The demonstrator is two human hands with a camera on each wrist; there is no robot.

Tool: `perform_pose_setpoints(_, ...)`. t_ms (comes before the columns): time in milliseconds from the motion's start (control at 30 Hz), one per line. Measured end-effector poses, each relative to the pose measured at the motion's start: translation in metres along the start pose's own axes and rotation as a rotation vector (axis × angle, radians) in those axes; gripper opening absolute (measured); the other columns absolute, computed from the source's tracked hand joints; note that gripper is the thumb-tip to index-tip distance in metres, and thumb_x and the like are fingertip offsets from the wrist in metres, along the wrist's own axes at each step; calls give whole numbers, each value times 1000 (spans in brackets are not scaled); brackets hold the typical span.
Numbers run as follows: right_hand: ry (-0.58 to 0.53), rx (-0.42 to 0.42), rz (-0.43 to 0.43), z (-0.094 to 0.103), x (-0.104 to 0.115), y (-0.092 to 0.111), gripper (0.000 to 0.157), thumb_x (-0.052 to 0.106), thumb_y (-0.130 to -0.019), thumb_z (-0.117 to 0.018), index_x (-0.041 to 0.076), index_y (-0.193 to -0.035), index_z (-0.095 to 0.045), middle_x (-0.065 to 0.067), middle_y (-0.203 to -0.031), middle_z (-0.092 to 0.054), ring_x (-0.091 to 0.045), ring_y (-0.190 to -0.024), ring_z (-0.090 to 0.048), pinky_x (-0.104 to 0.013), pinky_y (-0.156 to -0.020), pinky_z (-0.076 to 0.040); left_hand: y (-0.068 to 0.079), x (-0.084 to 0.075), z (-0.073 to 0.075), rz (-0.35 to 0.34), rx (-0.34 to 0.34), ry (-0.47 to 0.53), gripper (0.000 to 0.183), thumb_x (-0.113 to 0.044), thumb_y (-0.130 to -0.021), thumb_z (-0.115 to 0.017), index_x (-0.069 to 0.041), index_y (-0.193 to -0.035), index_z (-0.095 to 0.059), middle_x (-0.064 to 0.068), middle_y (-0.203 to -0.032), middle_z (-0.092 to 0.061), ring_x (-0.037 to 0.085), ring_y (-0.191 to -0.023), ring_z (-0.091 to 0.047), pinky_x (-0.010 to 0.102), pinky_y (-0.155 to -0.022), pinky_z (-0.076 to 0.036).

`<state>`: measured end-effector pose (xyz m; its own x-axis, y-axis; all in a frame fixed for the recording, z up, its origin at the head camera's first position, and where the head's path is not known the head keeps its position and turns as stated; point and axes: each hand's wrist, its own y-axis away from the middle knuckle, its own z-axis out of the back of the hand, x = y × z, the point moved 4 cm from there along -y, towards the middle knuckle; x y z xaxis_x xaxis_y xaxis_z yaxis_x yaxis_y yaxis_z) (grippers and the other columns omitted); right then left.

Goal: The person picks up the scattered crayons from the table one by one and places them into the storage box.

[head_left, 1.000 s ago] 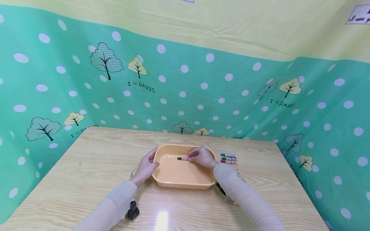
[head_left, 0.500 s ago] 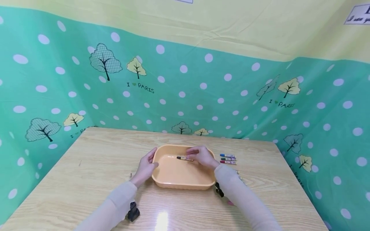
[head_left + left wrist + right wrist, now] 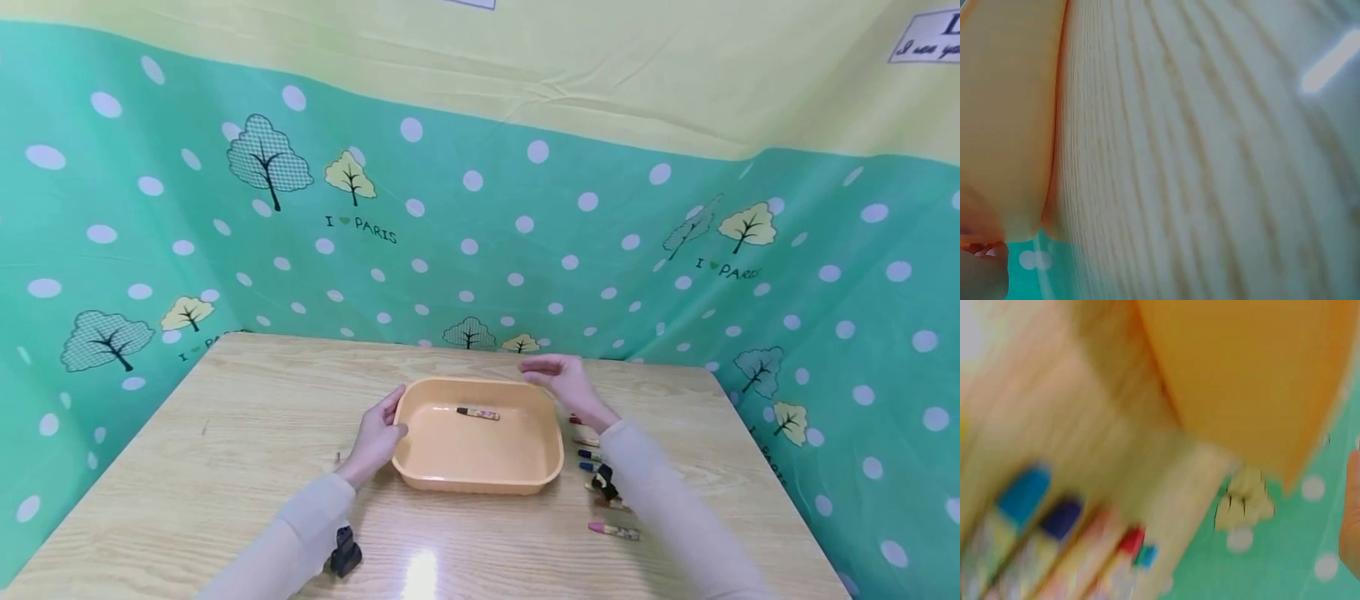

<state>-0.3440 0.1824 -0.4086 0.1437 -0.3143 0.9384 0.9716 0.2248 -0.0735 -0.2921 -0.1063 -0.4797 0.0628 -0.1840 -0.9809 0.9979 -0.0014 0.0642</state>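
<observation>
A light orange plastic tray [image 3: 480,454] sits on the wooden table, and in it, toward the back, lies one dark-tipped crayon [image 3: 478,413] in a printed wrapper. My left hand [image 3: 377,435] grips the tray's left rim, thumb over the edge and fingers along the outside. Above the back right corner of the tray is my right hand [image 3: 567,387], fingers extended and holding nothing. In the right wrist view, blurred crayons, among them a blue crayon [image 3: 1025,497] and a red crayon [image 3: 1132,540], lie beside the tray's wall.
Several crayons lie in a column right of the tray, partly covered by the right sleeve [image 3: 667,500]; a pink crayon [image 3: 615,531] is closest to the front. Black wrist mounts [image 3: 345,552] hang under the sleeves. A green dotted curtain [image 3: 517,242] encloses the table's back and sides.
My right hand has let go of the dark crayon, leaving it in the tray, and has moved up and right out over the rim. The left hand stays on the tray.
</observation>
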Motion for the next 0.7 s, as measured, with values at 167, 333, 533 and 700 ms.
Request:
perform_pose_setpoints(167, 95, -81, 7, 45, -14, 0, 35, 13, -81, -66, 0, -114, -62, -17, -114, -64, -19, -100, -64, -24, -86, -53, 2, -2, 1, 5, 1, -14, 70, 13, -77, -45, -4, -143, -27, 20, -146, -31, 35, -130, -37, 36, -101, -40)
perform_pose_setpoints(333, 249, -113, -54, 78, -40, 3, 33, 12, -85, -62, -1, -115, -61, -18, -115, -63, -25, -102, -63, -30, -87, -54, 1, -3, 2, 8, 0, -28, 70, 13, -77, -46, -4, -143, -28, 19, -146, -30, 35, -130, -37, 35, -100, -40)
perform_pose_setpoints(533, 294, -98, -95, 93, -73, 10, 32, 4, -86, -59, -6, -116, -59, -22, -114, -62, -33, -105, -60, -34, -87, -54, 0, -3, 3, 4, -6, -36, 71, 13, -77, -46, -5, -143, -28, 19, -145, -32, 34, -129, -38, 34, -99, -41)
perform_pose_setpoints(700, 336, -95, -110, 100, -93, 15, 32, 3, -84, -61, -5, -115, -59, -21, -113, -62, -33, -104, -60, -37, -90, -52, 2, -2, 3, 6, -5, -29, 70, 13, -77, -45, -5, -143, -29, 20, -144, -33, 35, -128, -39, 36, -98, -43)
